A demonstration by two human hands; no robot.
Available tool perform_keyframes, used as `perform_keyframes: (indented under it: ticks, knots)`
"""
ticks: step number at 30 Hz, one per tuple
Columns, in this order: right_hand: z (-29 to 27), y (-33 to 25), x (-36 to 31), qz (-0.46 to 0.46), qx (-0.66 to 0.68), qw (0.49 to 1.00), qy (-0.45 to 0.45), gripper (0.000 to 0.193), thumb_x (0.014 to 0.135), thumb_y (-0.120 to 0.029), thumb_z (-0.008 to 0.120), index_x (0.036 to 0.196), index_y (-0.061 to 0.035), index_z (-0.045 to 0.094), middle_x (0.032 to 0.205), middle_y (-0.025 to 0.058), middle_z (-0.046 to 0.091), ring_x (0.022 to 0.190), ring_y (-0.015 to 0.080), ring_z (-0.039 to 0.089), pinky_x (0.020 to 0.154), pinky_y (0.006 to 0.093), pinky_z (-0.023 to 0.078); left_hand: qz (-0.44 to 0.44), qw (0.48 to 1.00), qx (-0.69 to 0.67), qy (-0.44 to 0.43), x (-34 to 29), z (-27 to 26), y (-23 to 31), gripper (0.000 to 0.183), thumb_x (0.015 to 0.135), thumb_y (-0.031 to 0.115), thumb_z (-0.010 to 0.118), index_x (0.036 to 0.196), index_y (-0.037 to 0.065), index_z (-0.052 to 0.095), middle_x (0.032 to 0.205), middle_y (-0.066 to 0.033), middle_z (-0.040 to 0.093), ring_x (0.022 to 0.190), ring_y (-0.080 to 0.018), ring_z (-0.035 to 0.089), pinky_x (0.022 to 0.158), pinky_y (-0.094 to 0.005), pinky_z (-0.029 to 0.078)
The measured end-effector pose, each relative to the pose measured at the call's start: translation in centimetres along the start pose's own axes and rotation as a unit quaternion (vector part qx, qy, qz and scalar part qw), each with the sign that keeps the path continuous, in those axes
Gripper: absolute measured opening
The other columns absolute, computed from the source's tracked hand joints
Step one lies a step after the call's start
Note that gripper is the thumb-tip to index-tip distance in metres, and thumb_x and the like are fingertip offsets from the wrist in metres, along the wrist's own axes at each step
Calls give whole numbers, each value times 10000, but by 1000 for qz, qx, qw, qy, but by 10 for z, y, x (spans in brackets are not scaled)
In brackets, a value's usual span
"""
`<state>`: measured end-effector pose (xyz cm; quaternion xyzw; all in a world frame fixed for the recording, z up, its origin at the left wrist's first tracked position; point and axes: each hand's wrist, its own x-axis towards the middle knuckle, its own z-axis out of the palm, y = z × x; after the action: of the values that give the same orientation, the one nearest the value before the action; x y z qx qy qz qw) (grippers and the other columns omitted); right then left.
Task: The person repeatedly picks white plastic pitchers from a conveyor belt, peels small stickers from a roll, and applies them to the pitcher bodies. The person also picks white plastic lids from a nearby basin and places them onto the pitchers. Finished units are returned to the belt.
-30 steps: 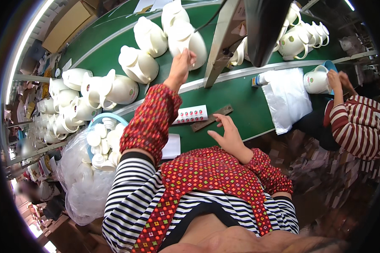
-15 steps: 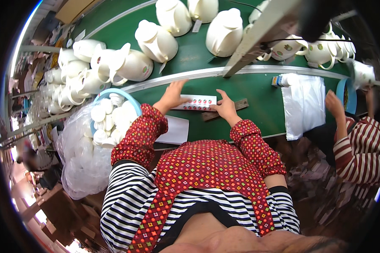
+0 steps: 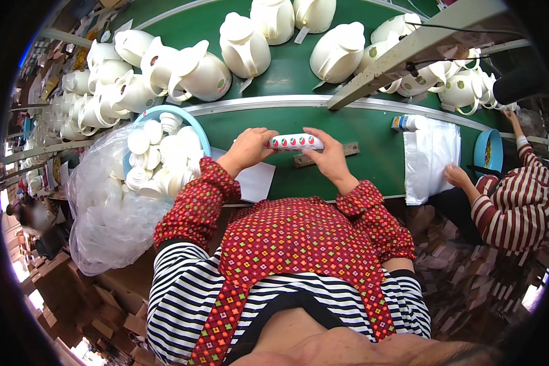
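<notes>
A white sticker sheet (image 3: 295,141) with a row of red-and-green round prints is stretched between my two hands, bent so that only a narrow band shows. My left hand (image 3: 249,149) pinches its left end and my right hand (image 3: 330,155) its right end, thumb below and fingers above. Under and beside my right hand, a brownish flat bar (image 3: 350,149) lies on the green table. Close to my left wrist is a white paper sheet (image 3: 256,182), partly covered by my sleeve.
On my left stands a blue basin (image 3: 201,135) of white lids (image 3: 139,141), with a clear plastic bag (image 3: 100,201) around it. Several cream kettles (image 3: 244,46) line the far side. A slanted metal post (image 3: 402,58), white plastic bags (image 3: 430,160) and a co-worker (image 3: 518,198) are at right.
The sticker sheet, flat with two rows showing before, is now bent into a narrow band. My left fingers have closed on its end. The co-worker's hand has moved onto the plastic bags.
</notes>
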<state>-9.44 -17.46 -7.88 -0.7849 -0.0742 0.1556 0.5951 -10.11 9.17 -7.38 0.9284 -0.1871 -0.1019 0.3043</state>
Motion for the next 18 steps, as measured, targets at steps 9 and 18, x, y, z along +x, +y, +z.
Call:
perform_keyframes:
  ticks: [9, 18]
  knots:
    - [-42, -84, -52, 52, 13, 998, 18, 287, 843, -1, 804, 1109, -6, 697, 932, 29, 739, 822, 69, 679, 734, 222, 557, -1, 994, -97, 46, -45, -73, 49, 253, 808, 93, 794, 1056, 67, 749, 920, -131, 731, 841, -305, 710, 752, -372, 568]
    - [-33, -103, -75, -26, 121, 991, 48, 203, 801, 12, 835, 984, -9, 751, 879, 6, 699, 803, 73, 637, 722, 229, 526, -134, 845, -493, 161, -88, -78, 53, 149, 886, -2, 790, 1026, -27, 745, 904, -50, 757, 824, -123, 721, 743, -253, 608]
